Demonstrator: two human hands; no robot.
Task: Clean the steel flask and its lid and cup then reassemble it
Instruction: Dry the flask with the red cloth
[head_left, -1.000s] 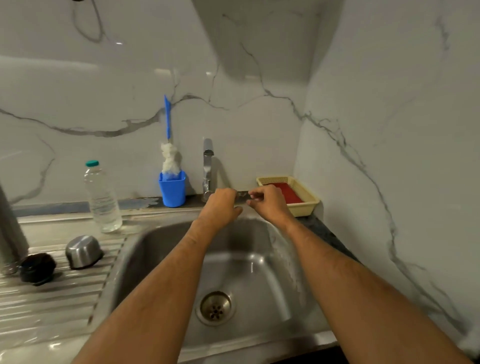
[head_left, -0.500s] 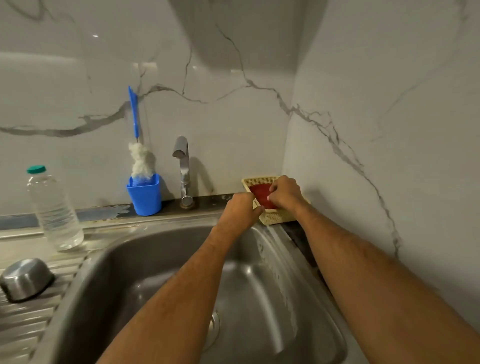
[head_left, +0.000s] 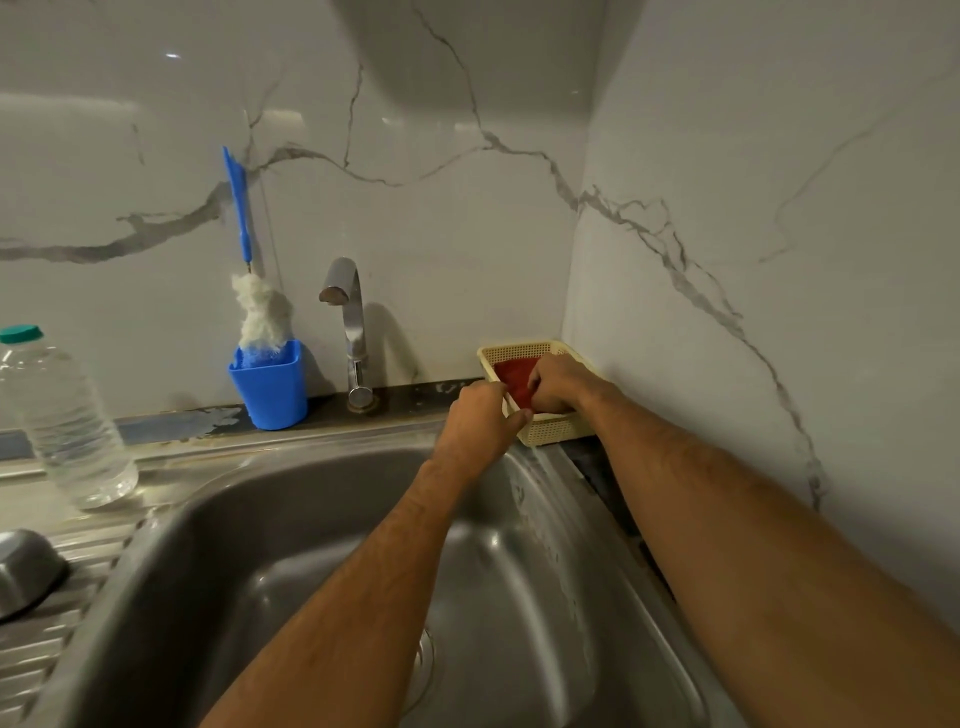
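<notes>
Oddly, the flask body itself was out of view; of its parts only the steel cup (head_left: 23, 571) showed, lying mouth-down on the ribbed drainboard (head_left: 31, 654) at the far left, well apart from both hands. Judged by its look, that cup would be light, rigid and slick when wet, best taken by curling fingers round its rim or wall rather than pinching the domed base.

The right hand (head_left: 558, 382) was inside the cream basket (head_left: 545, 431) in the corner, fingers curled down onto the red scrub pad (head_left: 511, 376); whether they had closed on it could not be told. The pad looked soft and light, likely compressible. The left hand (head_left: 480, 421) rested at the basket's near edge, fingers bent against it, apparently steadying it.

Further left stood the tap (head_left: 348, 322), a blue holder (head_left: 267, 384) with a bottle brush (head_left: 260, 312), and a plastic bottle (head_left: 62, 421) beside the sink (head_left: 322, 525).
</notes>
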